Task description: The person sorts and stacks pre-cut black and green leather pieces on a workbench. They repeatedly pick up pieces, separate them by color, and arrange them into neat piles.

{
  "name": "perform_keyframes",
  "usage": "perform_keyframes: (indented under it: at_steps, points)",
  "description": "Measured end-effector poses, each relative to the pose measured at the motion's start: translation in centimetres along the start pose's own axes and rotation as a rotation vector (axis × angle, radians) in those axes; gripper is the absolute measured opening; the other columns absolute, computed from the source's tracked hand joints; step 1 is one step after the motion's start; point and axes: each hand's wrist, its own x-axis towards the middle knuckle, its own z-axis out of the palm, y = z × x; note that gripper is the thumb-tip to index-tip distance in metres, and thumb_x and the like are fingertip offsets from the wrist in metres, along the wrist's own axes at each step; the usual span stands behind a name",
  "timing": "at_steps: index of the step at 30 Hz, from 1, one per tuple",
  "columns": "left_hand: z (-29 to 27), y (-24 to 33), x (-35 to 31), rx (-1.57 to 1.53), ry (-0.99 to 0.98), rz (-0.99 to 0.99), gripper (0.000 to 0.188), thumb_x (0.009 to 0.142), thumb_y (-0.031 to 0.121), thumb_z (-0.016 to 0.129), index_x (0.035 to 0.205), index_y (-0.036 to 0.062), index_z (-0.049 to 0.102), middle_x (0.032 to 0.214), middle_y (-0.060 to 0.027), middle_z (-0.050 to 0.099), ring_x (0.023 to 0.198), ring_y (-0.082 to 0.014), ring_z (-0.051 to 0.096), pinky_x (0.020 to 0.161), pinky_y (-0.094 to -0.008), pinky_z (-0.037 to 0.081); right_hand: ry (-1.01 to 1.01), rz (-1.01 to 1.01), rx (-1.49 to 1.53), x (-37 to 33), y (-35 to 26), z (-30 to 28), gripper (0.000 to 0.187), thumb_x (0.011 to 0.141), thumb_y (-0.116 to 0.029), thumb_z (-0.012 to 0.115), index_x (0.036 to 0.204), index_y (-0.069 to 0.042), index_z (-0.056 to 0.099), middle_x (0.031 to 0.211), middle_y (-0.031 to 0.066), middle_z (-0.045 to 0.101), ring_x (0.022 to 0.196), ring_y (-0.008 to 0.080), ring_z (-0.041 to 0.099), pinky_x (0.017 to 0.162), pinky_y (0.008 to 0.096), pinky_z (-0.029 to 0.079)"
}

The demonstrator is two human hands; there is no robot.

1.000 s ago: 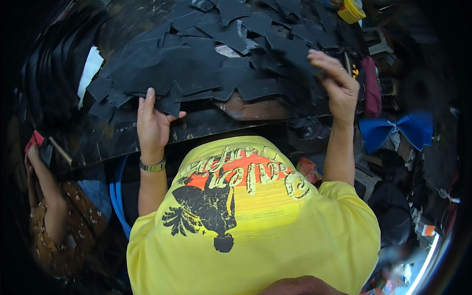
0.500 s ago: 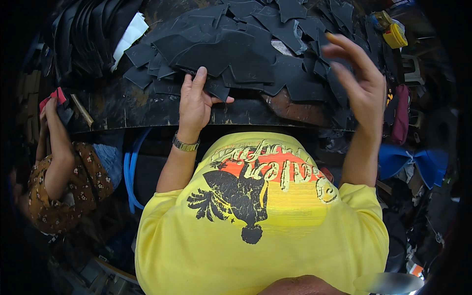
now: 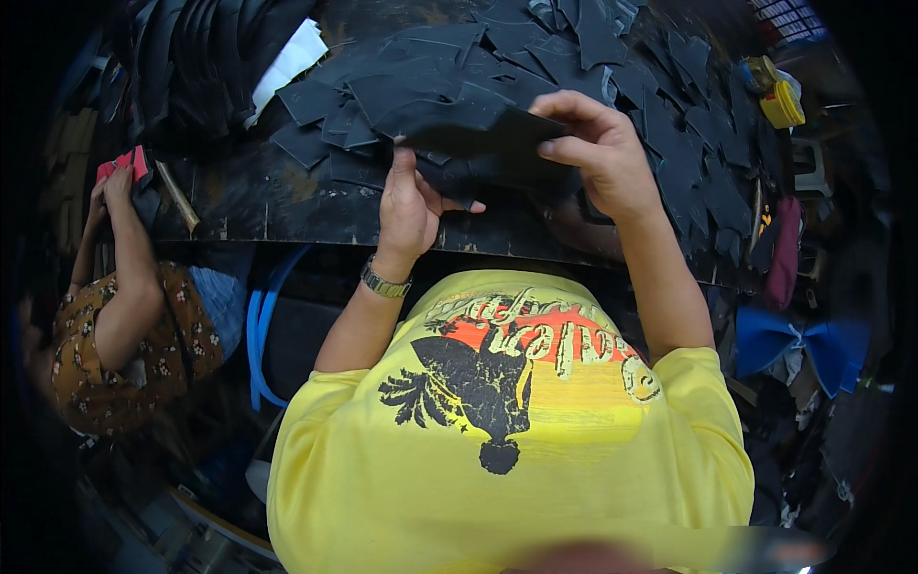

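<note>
One black piece [image 3: 502, 139], right hand [image 3: 607, 158] pinching, left hand [image 3: 409, 210] loosely gripping.

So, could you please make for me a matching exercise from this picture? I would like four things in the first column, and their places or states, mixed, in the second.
Column one
1. left hand
2. right hand
3. white sheet
4. yellow container

Column two
A. toward the upper right of the view
B. has a watch on its wrist
C. beside the dark stack at the upper left
D. pinching a black piece between thumb and fingers

Right pairs: 1-B, 2-D, 3-C, 4-A
</note>
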Motion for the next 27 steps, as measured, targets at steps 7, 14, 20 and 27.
perform_keyframes:
  at_steps: [7, 14, 20, 27]
  points:
    - [1.1, -0.1, 0.1, 0.108, 0.100, 0.037, 0.035, 0.094, 0.005, 0.064, 0.123, 0.0015, 0.046, 0.113, -0.0118, 0.066, 0.088, -0.0198, 0.071, 0.056, -0.0318, 0.063, 0.038, -0.122, 0.477, 1.0, -2.0, -1.5, 0.040, 0.080, 0.004, 0.071, 0.118, -0.007, 0.066, 0.095, 0.0000, 0.062, 0.083, 0.0108, 0.063, 0.078, 0.0240, 0.051]
    - [1.7, -0.4, 0.4, 0.226, 0.140, 0.074, 0.032, 0.098, 0.013, 0.060, 0.124, 0.0036, 0.045, 0.109, -0.0099, 0.066, 0.086, -0.0179, 0.071, 0.055, -0.0320, 0.063, 0.141, -0.173, 0.289, 10.8, -3.7, -1.9, 0.041, 0.082, 0.003, 0.068, 0.122, -0.002, 0.063, 0.098, 0.0052, 0.067, 0.085, 0.0122, 0.061, 0.077, 0.0244, 0.049]
    - [1.3, -0.3, 0.4, 0.178, 0.119, 0.054, 0.028, 0.099, 0.014, 0.057, 0.123, 0.0033, 0.046, 0.107, -0.0100, 0.066, 0.083, -0.0162, 0.071, 0.053, -0.0306, 0.062, 0.091, -0.066, -0.011, 20.9, -0.1, 1.2, 0.043, 0.077, 0.009, 0.066, 0.119, 0.001, 0.065, 0.091, 0.0079, 0.068, 0.075, 0.0158, 0.062, 0.070, 0.0281, 0.051]
    - [1.4, -0.5, 0.1, 0.255, 0.101, 0.063, 0.024, 0.099, 0.014, 0.059, 0.115, -0.0015, 0.051, 0.103, -0.0107, 0.067, 0.079, -0.0151, 0.070, 0.055, -0.0303, 0.062, 0.019, 0.047, -0.358, 24.0, 2.8, 4.2, 0.047, 0.073, 0.004, 0.072, 0.119, -0.004, 0.066, 0.086, 0.0109, 0.068, 0.073, 0.0167, 0.062, 0.064, 0.0304, 0.050]
